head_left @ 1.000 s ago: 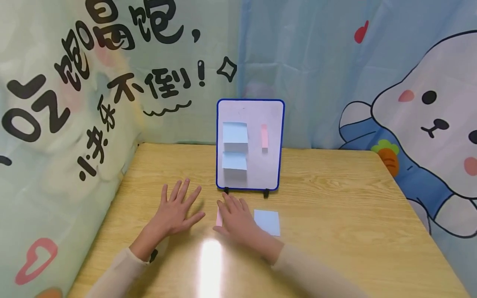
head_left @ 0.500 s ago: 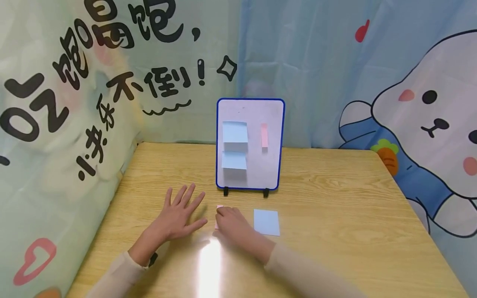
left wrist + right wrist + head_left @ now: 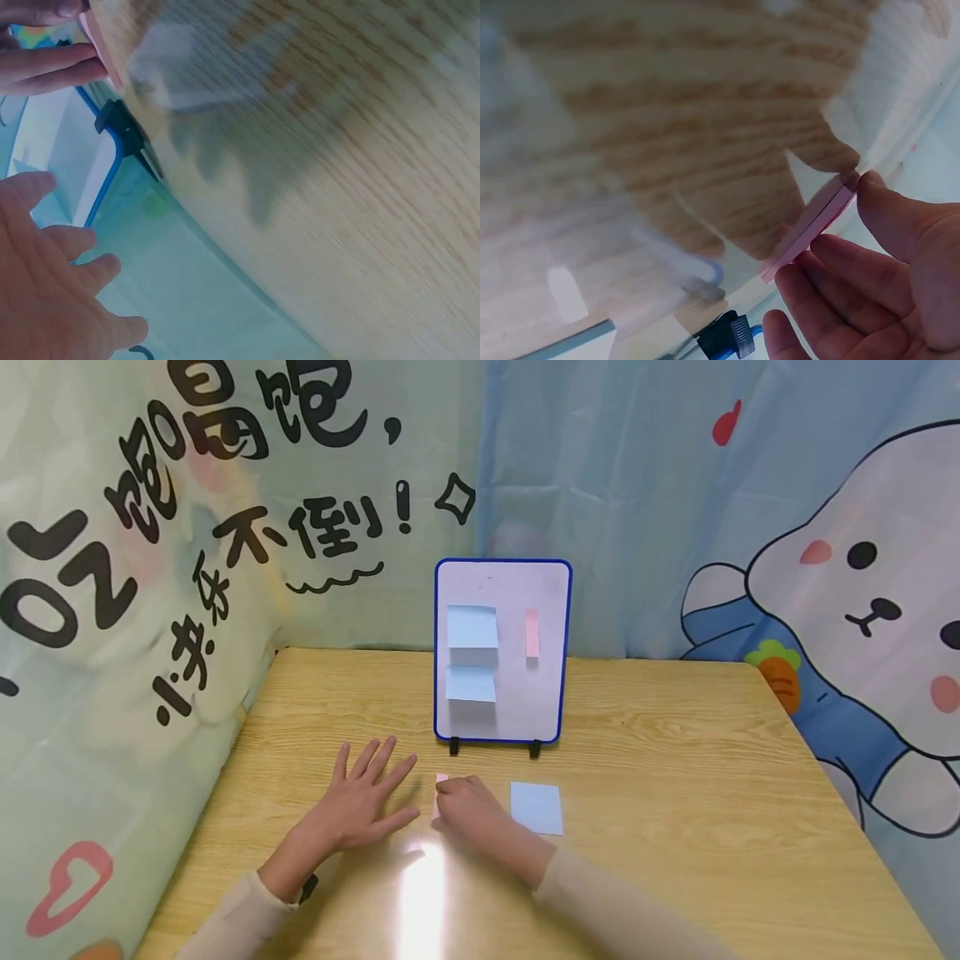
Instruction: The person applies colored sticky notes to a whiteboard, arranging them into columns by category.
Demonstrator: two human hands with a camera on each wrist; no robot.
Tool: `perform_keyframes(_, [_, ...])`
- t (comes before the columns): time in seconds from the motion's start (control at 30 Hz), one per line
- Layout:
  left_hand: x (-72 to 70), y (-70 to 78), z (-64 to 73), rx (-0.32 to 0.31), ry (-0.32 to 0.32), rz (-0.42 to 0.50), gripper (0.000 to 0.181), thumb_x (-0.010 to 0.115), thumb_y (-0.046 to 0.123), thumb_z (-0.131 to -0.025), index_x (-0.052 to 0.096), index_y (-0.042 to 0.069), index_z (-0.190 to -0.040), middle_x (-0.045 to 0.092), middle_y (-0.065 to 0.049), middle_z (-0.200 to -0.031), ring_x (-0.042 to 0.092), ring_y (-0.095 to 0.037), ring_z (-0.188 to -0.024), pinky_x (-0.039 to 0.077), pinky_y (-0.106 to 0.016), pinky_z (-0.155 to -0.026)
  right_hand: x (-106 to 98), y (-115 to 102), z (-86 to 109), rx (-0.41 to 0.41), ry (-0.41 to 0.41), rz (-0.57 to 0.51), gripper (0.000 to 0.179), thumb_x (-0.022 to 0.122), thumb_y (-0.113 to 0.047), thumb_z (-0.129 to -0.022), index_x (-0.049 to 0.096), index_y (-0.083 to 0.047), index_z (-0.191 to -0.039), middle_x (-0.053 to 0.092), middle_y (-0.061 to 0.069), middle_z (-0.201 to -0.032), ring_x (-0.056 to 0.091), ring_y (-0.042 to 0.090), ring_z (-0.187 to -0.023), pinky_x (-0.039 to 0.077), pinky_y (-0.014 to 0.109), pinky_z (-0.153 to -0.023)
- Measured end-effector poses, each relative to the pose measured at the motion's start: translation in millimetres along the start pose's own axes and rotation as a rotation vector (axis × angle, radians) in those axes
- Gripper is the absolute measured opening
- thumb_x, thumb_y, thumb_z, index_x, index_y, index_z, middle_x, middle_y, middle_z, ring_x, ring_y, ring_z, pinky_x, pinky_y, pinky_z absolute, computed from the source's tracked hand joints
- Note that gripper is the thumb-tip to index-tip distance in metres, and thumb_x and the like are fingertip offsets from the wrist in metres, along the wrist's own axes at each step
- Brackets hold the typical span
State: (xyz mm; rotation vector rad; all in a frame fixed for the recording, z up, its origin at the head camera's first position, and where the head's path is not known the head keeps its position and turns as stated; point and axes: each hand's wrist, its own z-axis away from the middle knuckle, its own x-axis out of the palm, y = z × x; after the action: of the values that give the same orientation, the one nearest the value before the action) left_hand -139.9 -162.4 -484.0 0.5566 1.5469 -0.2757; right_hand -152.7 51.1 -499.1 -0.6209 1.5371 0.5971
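Observation:
My right hand [image 3: 480, 814] is at a narrow pink sticky note pad [image 3: 814, 225] on the table. In the right wrist view the thumb meets one end of the pad and curled fingers lie along its side, pinching it. Part of the pad is hidden behind the hand in the head view. My left hand [image 3: 363, 802] is spread just left of the pad, fingers straight, holding nothing. Right of the right hand lies a square light-blue sticky note pad [image 3: 537, 807].
A blue-framed whiteboard [image 3: 510, 585] stands behind the hands on black feet [image 3: 535, 749]. It bears two blue sticky notes [image 3: 472, 627] and one pink strip [image 3: 532, 633]. Printed curtains [image 3: 630, 527] hang behind the wooden table [image 3: 675, 793].
My right hand has drawn back slightly and its fingers have curled from spread to gripping the pink pad. My left hand has shifted slightly toward me and to the right, still spread.

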Motion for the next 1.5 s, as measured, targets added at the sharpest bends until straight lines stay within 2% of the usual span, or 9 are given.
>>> perform_keyframes(0.3, [2.4, 2.0, 0.5, 0.019, 0.034, -0.003, 0.068, 0.031, 0.066, -0.089, 0.026, 0.029, -0.146, 0.017, -0.011, -0.154, 0.016, -0.034, -0.141, 0.001, -0.062, -0.109, -1, -1, 0.5, -0.041, 0.037, -0.017, 0.024, 0.067, -0.031, -0.083, 0.07, -0.007, -0.084, 0.065, 0.004, -0.099, 0.06, 0.018, -0.091, 0.049, 0.032, -0.082])
perform_keyframes(0.4, [2.9, 2.8, 0.5, 0.031, 0.041, 0.0, 0.066, 0.03, 0.065, -0.09, 0.028, 0.028, -0.145, 0.018, -0.011, -0.154, 0.017, -0.033, -0.141, 0.002, -0.062, -0.108, -2, 0, -0.6, -0.071, 0.052, -0.003, 0.023, 0.068, -0.028, -0.082, 0.071, -0.006, -0.084, 0.067, 0.004, -0.095, 0.062, 0.018, -0.085, 0.05, 0.03, -0.079])
perform_keyframes(0.57, [3.6, 4.3, 0.0, 0.061, 0.049, -0.013, 0.064, 0.029, 0.063, -0.091, 0.03, 0.028, -0.145, 0.022, -0.009, -0.153, 0.021, -0.034, -0.14, 0.005, -0.063, -0.108, -2, 1, -3.9, -0.092, 0.062, 0.016, 0.021, 0.068, -0.027, -0.081, 0.071, -0.008, -0.073, 0.068, 0.0, -0.086, 0.062, 0.014, -0.071, 0.05, 0.028, -0.071])
perform_keyframes(0.7, [3.6, 5.7, 0.1, 0.064, 0.035, -0.019, 0.064, 0.029, 0.064, -0.09, 0.029, 0.031, -0.144, 0.023, -0.009, -0.153, 0.021, -0.033, -0.14, 0.005, -0.062, -0.108, -2, 3, -6.3, -0.125, 0.065, 0.044, 0.02, 0.069, -0.027, -0.08, 0.071, -0.01, -0.07, 0.066, -0.003, -0.076, 0.058, 0.01, -0.059, 0.049, 0.024, -0.062])
perform_keyframes(0.8, [4.0, 6.7, 0.8, 0.067, 0.03, -0.01, 0.064, 0.03, 0.064, -0.09, 0.03, 0.031, -0.144, 0.024, -0.01, -0.152, 0.021, -0.032, -0.14, 0.005, -0.063, -0.108, -2, 5, -6.7, -0.143, 0.057, 0.058, 0.018, 0.069, -0.027, -0.08, 0.072, -0.011, -0.072, 0.066, -0.005, -0.074, 0.056, 0.008, -0.056, 0.048, 0.022, -0.059])
perform_keyframes(1.03, [6.5, 6.8, 1.4, 0.089, 0.013, -0.017, 0.063, 0.029, 0.063, -0.091, 0.032, 0.028, -0.144, 0.025, -0.01, -0.152, 0.022, -0.032, -0.14, 0.005, -0.062, -0.108, -2, 7, -6.8, -0.131, 0.045, -0.01, 0.01, 0.067, -0.016, -0.081, 0.072, -0.013, -0.073, 0.064, -0.006, -0.07, 0.048, 0.005, -0.052, 0.044, 0.019, -0.053])
perform_keyframes(1.17, [4.7, 6.1, 1.9, 0.107, -0.013, -0.012, 0.065, 0.028, 0.064, -0.091, 0.037, 0.025, -0.142, 0.031, -0.009, -0.15, 0.026, -0.031, -0.138, 0.007, -0.062, -0.108, -3, 7, -7.6, -0.113, 0.048, -0.035, 0.015, 0.063, -0.014, -0.084, 0.069, -0.01, -0.071, 0.063, -0.005, -0.069, 0.052, 0.008, -0.053, 0.046, 0.022, -0.054])
perform_keyframes(1.3, [3.6, 5.7, 2.5, 0.162, -0.052, -0.012, 0.065, 0.031, 0.063, -0.091, 0.046, 0.019, -0.137, 0.041, -0.005, -0.144, 0.035, -0.027, -0.135, 0.013, -0.06, -0.108, -4, 7, -8.8, -0.068, 0.044, -0.101, 0.016, 0.062, -0.013, -0.083, 0.063, -0.01, -0.067, 0.06, -0.003, -0.069, 0.055, 0.012, -0.055, 0.048, 0.025, -0.054])
perform_keyframes(1.5, [11.7, 11.8, 1.7, 0.313, -0.077, 0.048, 0.055, 0.047, 0.053, -0.089, 0.054, 0.016, -0.129, 0.053, 0.0, -0.133, 0.043, -0.025, -0.128, 0.027, -0.058, -0.104, -2, 12, -12.4, 0.012, 0.049, -0.241, 0.019, 0.058, -0.007, -0.083, 0.058, -0.014, -0.066, 0.053, -0.006, -0.06, 0.048, 0.009, -0.053, 0.043, 0.022, -0.051])
